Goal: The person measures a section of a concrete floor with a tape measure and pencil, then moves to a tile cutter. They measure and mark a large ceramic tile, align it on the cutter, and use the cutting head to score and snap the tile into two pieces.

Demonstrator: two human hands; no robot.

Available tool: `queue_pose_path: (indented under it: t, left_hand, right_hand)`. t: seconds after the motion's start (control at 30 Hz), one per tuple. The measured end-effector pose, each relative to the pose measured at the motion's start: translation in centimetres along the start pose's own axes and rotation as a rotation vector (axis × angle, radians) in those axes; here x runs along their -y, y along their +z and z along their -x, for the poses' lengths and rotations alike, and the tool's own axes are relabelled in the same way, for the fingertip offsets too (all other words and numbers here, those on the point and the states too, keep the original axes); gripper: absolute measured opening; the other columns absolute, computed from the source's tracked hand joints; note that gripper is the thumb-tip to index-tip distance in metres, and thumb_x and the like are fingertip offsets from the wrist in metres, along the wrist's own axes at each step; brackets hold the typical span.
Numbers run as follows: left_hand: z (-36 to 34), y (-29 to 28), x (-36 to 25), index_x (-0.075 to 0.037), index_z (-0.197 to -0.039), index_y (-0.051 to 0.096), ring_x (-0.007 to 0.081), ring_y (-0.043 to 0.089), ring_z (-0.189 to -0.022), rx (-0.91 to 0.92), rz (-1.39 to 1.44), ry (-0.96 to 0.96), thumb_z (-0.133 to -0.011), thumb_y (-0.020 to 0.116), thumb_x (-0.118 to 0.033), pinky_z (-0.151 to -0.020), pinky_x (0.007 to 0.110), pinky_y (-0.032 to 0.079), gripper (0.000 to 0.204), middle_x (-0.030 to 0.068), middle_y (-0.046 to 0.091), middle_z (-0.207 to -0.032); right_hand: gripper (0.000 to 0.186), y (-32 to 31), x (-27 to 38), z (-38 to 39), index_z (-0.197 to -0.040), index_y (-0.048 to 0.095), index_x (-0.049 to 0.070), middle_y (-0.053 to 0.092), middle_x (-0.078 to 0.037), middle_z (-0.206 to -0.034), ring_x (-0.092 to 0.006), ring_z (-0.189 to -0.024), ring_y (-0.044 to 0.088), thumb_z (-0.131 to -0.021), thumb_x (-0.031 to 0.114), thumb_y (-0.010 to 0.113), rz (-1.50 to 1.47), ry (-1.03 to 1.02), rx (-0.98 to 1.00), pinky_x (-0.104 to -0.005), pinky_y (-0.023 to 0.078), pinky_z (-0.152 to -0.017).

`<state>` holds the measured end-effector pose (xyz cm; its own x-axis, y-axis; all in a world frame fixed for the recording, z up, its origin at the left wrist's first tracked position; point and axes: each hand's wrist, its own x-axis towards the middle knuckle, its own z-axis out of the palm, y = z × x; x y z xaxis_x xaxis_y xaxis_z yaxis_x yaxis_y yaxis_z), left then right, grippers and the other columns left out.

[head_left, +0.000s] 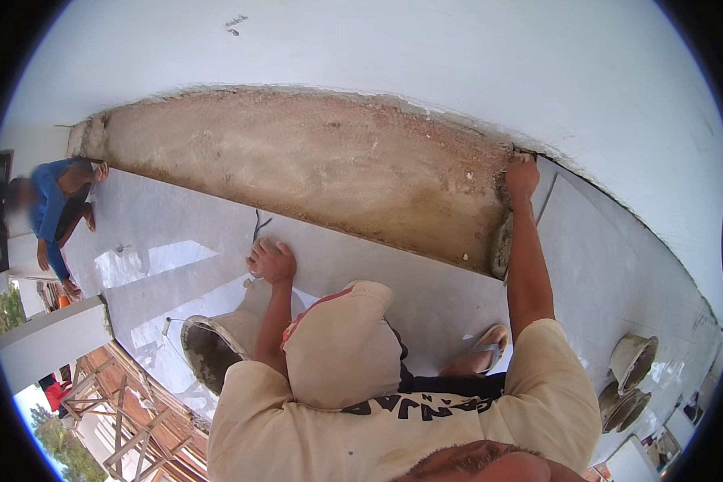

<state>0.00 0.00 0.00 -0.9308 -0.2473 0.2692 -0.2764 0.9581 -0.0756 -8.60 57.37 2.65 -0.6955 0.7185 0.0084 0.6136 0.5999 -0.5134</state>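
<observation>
My left hand (273,261) rests with fingers apart on large grey glossy tiles (337,253), just below a short dark strand (262,222). My right hand (522,173) is closed at the tile corner by the wall; what its fingers hold, if anything, is hidden. Between them runs a long bare mortar strip (297,161) along the white wall (418,48), with crumbly mortar (500,245) at its right end. A bucket (213,353) with grey residue lies beside my left forearm. My sandalled foot (478,353) shows near my right forearm.
A person in blue (52,201) crouches at the far left, hands on the tiled floor. Stacked mortar-stained buckets (635,361) stand at the right. A low white ledge (52,333) edges the floor at lower left, with a wooden framework (128,410) and another person in red (56,394) beyond.
</observation>
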Motion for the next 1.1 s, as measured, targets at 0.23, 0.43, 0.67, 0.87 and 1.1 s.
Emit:
queue_pose_path:
  t: [0.23,0.43,0.67,0.87,1.1]
  left_hand:
    - [-0.8,-1.7,1.5,-0.002,-0.111,0.052,0.0341,0.045,-0.114,0.118,0.078,-0.011,-0.076,0.058,-0.027,-0.098,0.057,0.030,0.044,0.0159,0.051,-0.116]
    - [-0.4,-3.8,2.8,-0.001,-0.121,0.045,0.0370,0.040,-0.119,0.320,0.154,-0.127,-0.074,0.060,-0.028,-0.099,0.056,0.029,0.056,0.0188,0.044,-0.124]
    - [-2.3,-5.6,0.1,0.002,-0.129,0.039,0.0388,0.035,-0.123,0.283,-0.090,-0.023,-0.074,0.062,-0.027,-0.101,0.054,0.028,0.066,0.0213,0.040,-0.128]
    - [-10.6,-2.9,-12.5,0.004,-0.128,0.037,0.0361,0.036,-0.124,0.299,0.471,0.381,-0.076,0.063,-0.027,-0.103,0.045,0.031,0.065,0.0206,0.040,-0.130]
    - [-19.6,-1.0,-26.7,0.003,-0.132,0.034,0.0388,0.029,-0.131,0.618,0.422,0.625,-0.080,0.059,-0.029,-0.105,0.046,0.033,0.066,0.0217,0.027,-0.142]
  right_hand:
    - [0.029,0.6,1.9,2.2,-0.097,0.062,0.000,0.063,-0.024,-0.093,-0.0425,-0.091,0.059,-0.084,0.024,0.051,-0.127,-0.075,0.044,-0.0468,0.046,-0.079]
    - [0.030,2.2,1.3,2.6,-0.097,0.064,0.000,0.063,-0.024,-0.089,-0.0416,-0.087,0.059,-0.084,0.025,0.052,-0.158,-0.247,0.080,-0.0458,0.045,-0.077]
    - [0.034,2.7,4.9,3.9,-0.100,0.062,-0.002,0.062,-0.024,-0.092,-0.0403,-0.091,0.058,-0.086,0.027,0.052,-0.162,-0.328,0.316,-0.0449,0.044,-0.079]
    - [0.033,1.8,7.2,6.4,-0.105,0.060,0.000,0.062,-0.025,-0.094,-0.0402,-0.092,0.058,-0.086,0.026,0.052,-0.068,-0.474,0.523,-0.0445,0.044,-0.080]
    - [0.030,-6.8,6.3,9.2,-0.105,0.056,-0.001,0.062,-0.025,-0.088,-0.0421,-0.085,0.059,-0.086,0.022,0.052,0.356,-0.613,0.855,-0.0478,0.046,-0.076]
